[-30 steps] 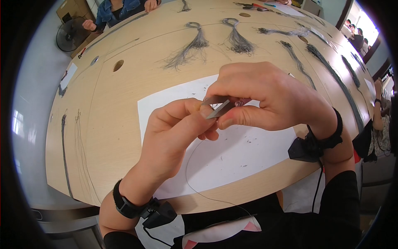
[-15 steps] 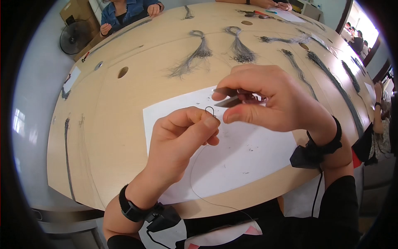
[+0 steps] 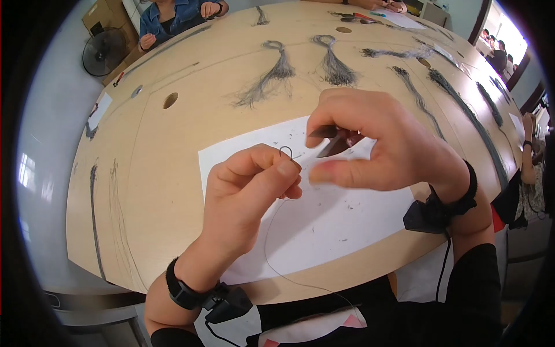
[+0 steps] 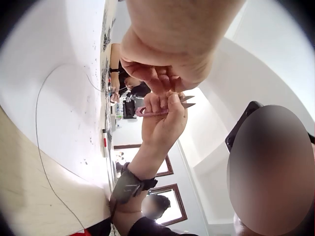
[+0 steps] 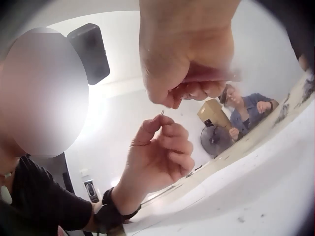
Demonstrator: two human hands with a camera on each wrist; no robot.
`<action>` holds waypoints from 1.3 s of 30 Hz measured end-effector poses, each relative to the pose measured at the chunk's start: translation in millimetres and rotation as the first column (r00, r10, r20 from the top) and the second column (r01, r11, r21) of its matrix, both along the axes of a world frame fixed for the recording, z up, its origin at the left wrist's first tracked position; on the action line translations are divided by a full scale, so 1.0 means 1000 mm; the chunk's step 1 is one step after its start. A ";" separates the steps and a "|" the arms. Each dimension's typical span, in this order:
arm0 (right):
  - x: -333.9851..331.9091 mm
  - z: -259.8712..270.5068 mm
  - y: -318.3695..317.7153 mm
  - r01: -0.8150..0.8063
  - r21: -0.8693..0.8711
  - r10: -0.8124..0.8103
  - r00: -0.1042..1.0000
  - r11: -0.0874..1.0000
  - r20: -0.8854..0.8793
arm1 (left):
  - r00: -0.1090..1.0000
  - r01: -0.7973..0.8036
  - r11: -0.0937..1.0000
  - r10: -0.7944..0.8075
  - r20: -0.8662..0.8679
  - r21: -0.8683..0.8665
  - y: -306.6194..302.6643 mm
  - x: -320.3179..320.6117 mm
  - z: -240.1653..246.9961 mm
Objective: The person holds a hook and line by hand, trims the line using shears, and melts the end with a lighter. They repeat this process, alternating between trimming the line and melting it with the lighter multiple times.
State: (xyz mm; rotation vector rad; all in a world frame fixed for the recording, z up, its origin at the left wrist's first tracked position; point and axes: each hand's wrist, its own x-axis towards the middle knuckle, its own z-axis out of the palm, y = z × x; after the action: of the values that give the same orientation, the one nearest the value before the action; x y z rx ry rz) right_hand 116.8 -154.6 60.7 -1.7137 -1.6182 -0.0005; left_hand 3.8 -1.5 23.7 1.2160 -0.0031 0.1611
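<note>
A dark fish hook (image 3: 286, 149) stands with its bend up between the thumb and forefinger of my left hand (image 3: 245, 182). From below those fingers a thin line (image 3: 266, 246) loops down across the paper toward my lap. My right hand (image 3: 370, 141), just to the right, holds small thread snips (image 3: 330, 146) with the blades apart and pointing left. Their pinkish handle (image 4: 147, 113) shows in the left wrist view, tucked in the curled fingers. The right thumb is away from the blades. A gap lies between blades and hook.
White paper (image 3: 324, 237) with dark scraps lies under both hands. Bundles of hooked lines (image 3: 335, 69) lie beyond it, with more bundles (image 3: 462, 110) at right. Thin strands (image 3: 118, 214) lie at left. A person in denim (image 3: 176, 17) sits across the table.
The blades were at my left fingertips a second ago; my right hand has since drawn back to the right, its thumb lifting off the snips. The hook has come into view.
</note>
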 end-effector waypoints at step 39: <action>0.004 -0.007 0.004 -0.049 0.038 0.038 0.965 0.998 0.258 | 0.997 0.055 0.998 -0.055 -0.048 0.006 0.000 0.001 -0.001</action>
State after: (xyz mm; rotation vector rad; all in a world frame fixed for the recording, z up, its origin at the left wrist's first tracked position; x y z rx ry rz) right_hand 120.9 -150.9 53.6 -1.6986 -1.8295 -0.2454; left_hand 4.7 -1.0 22.7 1.2256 0.0049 0.0837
